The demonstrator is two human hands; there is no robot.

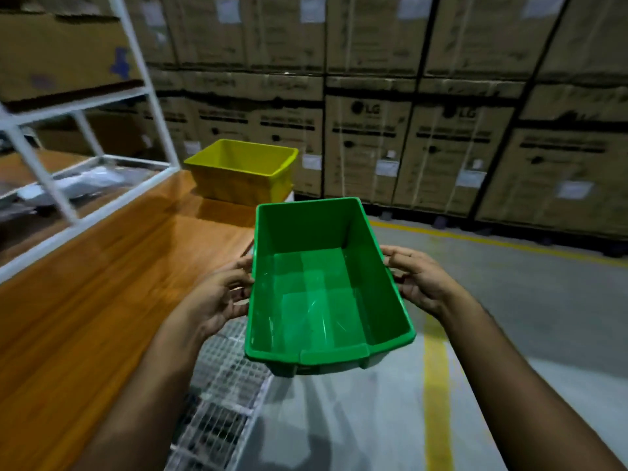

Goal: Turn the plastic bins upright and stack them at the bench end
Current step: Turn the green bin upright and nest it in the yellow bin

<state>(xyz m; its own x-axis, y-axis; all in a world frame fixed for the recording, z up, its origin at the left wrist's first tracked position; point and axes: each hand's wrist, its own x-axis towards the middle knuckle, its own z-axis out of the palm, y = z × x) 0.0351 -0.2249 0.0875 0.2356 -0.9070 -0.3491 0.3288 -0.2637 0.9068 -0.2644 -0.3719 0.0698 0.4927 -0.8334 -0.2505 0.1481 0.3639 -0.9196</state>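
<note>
Green bin (326, 290) sits upright, your left hand (221, 297) and right hand (421, 283) grasping its long sides. Carry it level toward 11 o'clock and nest it squarely into the yellow bin (243, 171) on the surface (102, 283).

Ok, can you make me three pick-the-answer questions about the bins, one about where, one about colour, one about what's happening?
1. Where is the yellow bin?
A. on the floor
B. at the far end of the wooden bench
C. inside the green bin

2. What colour is the held bin?
A. green
B. red
C. blue

3. How is the green bin held?
A. upside down
B. by one hand
C. upright, by both hands

Answers: 1 B, it stands on the bench end. 2 A, its walls are green. 3 C, the left hand and right hand grip its sides, opening upward.
</note>
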